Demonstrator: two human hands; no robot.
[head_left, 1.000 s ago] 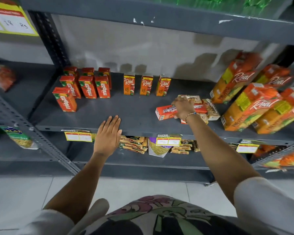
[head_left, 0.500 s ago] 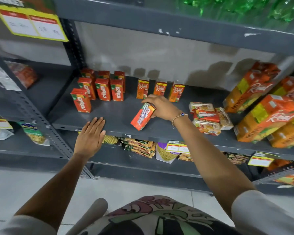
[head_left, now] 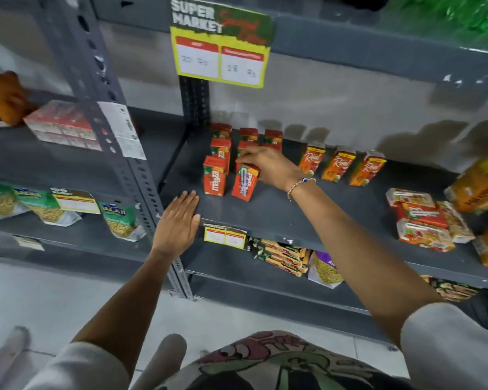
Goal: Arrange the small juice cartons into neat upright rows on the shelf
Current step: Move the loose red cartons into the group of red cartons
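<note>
My right hand (head_left: 268,166) grips the top of a small red juice carton (head_left: 244,184), nearly upright on the grey shelf (head_left: 293,218), just right of the front red carton (head_left: 214,176). Behind them stand more red cartons (head_left: 221,149) in rows. Three orange Real cartons (head_left: 338,166) stand upright further right. A pile of small cartons (head_left: 423,220) lies flat at the right. My left hand (head_left: 178,223) rests flat, fingers together, on the shelf's front edge, holding nothing.
Large orange Real cartons (head_left: 479,184) lean at the far right. A price sign (head_left: 221,43) hangs from the shelf above. Snack bags (head_left: 119,220) sit on the left unit, noodle packets (head_left: 282,256) on the shelf below. A perforated upright post (head_left: 130,170) divides the units.
My right hand took a red carton from the flat pile, carried it left across the shelf and turned it upright beside the front red carton. The view swung left.
</note>
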